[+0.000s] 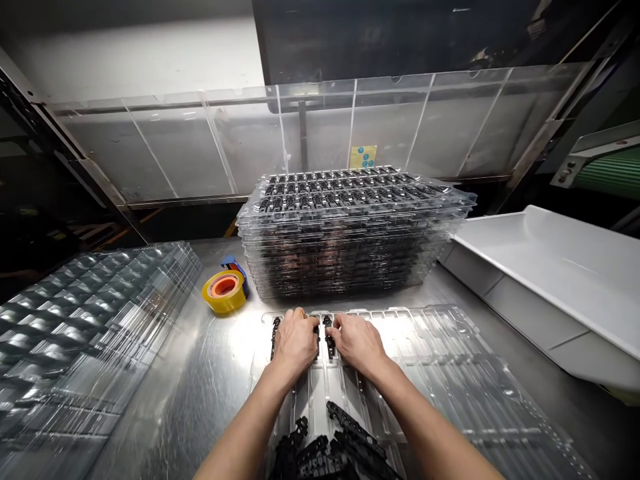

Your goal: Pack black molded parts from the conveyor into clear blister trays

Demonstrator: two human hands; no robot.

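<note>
Both hands rest on the far left end of a clear tray (450, 373) lying on the steel counter (210, 373); the left hand (296, 341) and right hand (356, 341) press fingers down, each grip curled over a black part (327, 333) seated in a slot, though whether either pinches it I cannot tell; only about three slots look filled, the rest of the tray stands bare; a heap of loose parts (330, 450) waits near the wrists; behind, a stack of filled trays (350, 233); left, empty trays (75, 333) and a tape roll (225, 290); right, a white bin (550, 280).
</note>
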